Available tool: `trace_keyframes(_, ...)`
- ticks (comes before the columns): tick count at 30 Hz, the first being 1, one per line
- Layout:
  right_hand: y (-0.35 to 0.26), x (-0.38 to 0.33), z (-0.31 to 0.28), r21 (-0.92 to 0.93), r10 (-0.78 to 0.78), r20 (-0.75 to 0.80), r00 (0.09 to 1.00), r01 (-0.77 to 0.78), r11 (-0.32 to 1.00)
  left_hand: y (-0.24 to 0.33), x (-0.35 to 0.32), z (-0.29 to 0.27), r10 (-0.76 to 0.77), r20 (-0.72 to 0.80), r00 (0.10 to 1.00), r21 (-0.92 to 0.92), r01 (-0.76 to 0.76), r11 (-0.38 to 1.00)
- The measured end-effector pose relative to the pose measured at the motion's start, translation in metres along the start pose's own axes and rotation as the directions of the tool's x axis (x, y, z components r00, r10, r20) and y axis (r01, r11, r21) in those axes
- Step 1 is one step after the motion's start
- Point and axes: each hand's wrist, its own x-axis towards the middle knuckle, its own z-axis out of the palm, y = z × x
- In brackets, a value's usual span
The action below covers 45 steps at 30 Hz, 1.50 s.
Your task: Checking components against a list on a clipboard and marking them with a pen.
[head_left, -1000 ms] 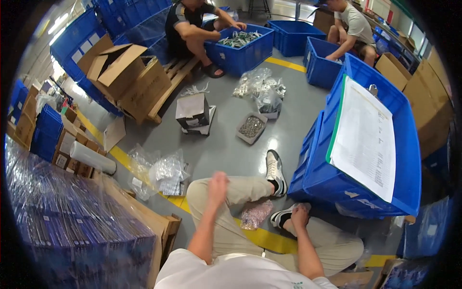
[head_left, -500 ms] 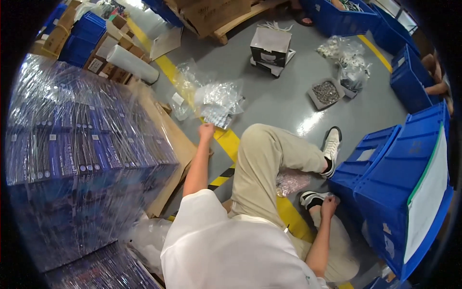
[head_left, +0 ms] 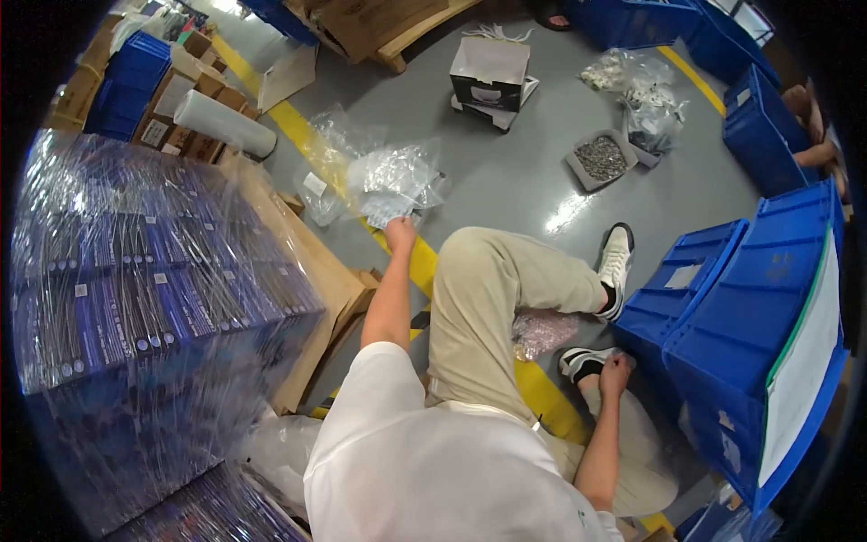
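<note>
— Left hand (head_left: 400,233) is reaching out — fingers closing on the clear plastic bag (head_left: 395,181) lying on the floor by the yellow line (head_left: 411,256).
— Right hand (head_left: 616,369) is curling shut at the black-and-white shoe (head_left: 585,361).

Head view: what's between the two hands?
In the head view, the person's bent knee in beige trousers and a small clear bag lie between the left hand and right hand.
</note>
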Motion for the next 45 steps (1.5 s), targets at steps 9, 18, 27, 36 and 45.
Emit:
trace_keyframes(9,0.007,-0.003,0.004,0.016,0.057,0.020,0.998,-0.057,0.998,0.014,-0.034,0.002,-0.092,0.394,0.915,-0.618,0.338,0.710)
trace_keyframes(18,-0.031,-0.030,-0.030,-0.083,0.114,0.173,0.978,-0.100,0.992,0.239,-0.097,-0.073,0.558,0.706,0.435,-0.300,-0.531,0.793)
trace_keyframes(27,-0.030,-0.048,-0.042,-0.200,0.131,0.307,0.943,-0.071,0.977,0.253,-0.219,0.038,0.325,0.860,0.394,0.259,-0.884,0.388)
trace_keyframes(36,-0.031,-0.083,-0.044,-0.349,0.073,0.264,0.962,0.025,0.937,0.227,-0.225,0.004,0.483,0.780,0.398,0.295,-0.914,0.277)
trace_keyframes(45,-0.020,-0.100,-0.030,-0.636,0.075,0.384,0.920,0.205,0.744,0.255,-0.244,-0.042,0.650,0.632,0.422,0.488,-0.868,0.090)
